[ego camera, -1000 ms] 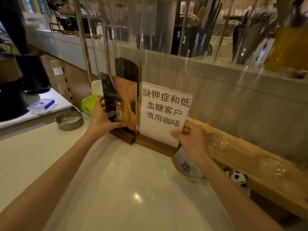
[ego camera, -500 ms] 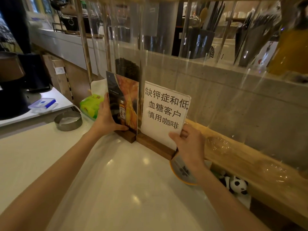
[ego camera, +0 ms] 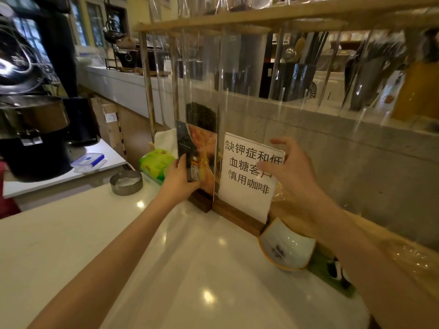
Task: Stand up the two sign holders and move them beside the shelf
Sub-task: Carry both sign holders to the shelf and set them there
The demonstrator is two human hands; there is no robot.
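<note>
Left hand (ego camera: 181,179) clamped on the left edge of the picture sign holder (ego camera: 198,160). Right hand (ego camera: 292,172) open, fingers spread, thumb on the text sign holder (ego camera: 247,176). Both upright on wooden bases, touching, on the white counter (ego camera: 118,245) beside the wooden shelf (ego camera: 148,86).

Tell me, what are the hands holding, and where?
The left hand holds the picture sign holder by its left edge. The right hand is open at the white text sign holder's right edge, not gripping it.
</note>
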